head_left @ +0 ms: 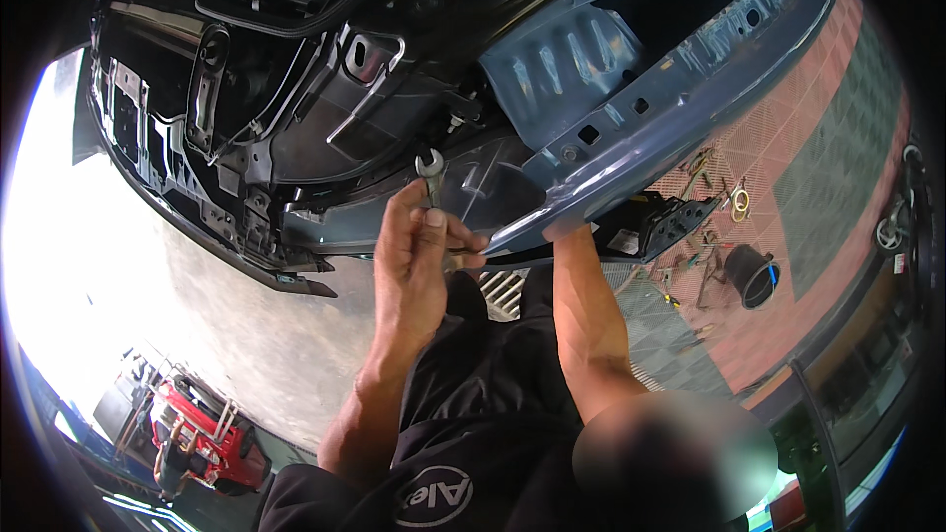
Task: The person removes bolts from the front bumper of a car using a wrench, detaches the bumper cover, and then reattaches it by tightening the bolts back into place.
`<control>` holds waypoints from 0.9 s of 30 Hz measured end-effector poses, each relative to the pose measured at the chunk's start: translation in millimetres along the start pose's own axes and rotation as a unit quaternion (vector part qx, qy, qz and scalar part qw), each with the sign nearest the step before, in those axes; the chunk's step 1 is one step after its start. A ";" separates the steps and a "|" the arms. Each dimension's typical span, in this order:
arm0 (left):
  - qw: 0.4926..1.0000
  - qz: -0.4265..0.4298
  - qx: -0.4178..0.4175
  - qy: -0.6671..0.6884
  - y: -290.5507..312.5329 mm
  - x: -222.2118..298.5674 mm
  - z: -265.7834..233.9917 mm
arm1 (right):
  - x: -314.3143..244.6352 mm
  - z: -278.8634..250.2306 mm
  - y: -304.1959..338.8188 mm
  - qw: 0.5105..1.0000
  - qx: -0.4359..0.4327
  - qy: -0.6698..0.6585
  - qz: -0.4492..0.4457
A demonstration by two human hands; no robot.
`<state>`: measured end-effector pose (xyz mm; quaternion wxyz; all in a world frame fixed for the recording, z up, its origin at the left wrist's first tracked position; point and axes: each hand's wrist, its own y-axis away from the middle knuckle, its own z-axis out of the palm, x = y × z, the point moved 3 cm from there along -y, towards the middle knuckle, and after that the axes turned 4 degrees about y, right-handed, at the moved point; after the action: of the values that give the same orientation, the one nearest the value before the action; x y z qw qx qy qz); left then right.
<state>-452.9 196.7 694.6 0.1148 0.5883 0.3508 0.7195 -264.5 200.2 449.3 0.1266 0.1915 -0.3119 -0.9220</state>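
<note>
Holding an open-end wrench [431, 169] just left of the tip of the blue fender [631, 166], the left hand [412, 251] pinches its shank between thumb and fingers, the open head pointing up and away from the body. The right hand [566, 232] reaches beneath the fender's edge; its fingers are hidden, so whether it grips anything cannot be told. The hands are apart.

The work looks partway along. Left of the fender, the metal front frame [182, 172] lies bare, so its outer cover seems already off. The wrench sits on no bolt or nut, so turning with it appears not under way, and refitting the front looks left to do.

Counted: one wrench, two hands, one fender. Below the fender, one black trim piece [680, 220] hangs close beneath its edge. On the floor beyond it are one black bucket [741, 276] and one yellow ring [740, 203], perhaps a tape roll; the scattered hand tools [698, 169] are too small to count fairly. Well apart from the fender, lower left, are one red vehicle [232, 448] and one other person [172, 458].
</note>
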 end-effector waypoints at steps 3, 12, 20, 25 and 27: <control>1.000 -0.005 -0.017 -0.026 3.1 -5.0 3.7 | -0.7 -0.3 -0.1 1.000 0.006 0.021 0.001; 0.994 0.095 -0.048 0.025 11.4 -27.4 -12.3 | -1.2 -5.7 2.7 0.997 0.022 0.071 0.006; 0.966 0.196 -0.040 -0.162 24.5 -21.5 -53.3 | -3.1 -6.7 -3.3 0.994 0.025 0.106 -0.003; 0.985 0.136 -0.105 -0.023 26.1 -15.1 -49.9 | -3.6 -4.2 -2.5 0.992 0.030 0.119 -0.007; 0.974 0.150 -0.170 -0.002 22.5 -17.5 -48.2 | -4.6 -3.3 -1.9 0.992 0.031 0.123 -0.008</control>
<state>-487.1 152.3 692.6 0.1048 0.6077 0.1314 0.7761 -259.1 201.5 447.0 0.1502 0.3101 -0.3210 -0.8822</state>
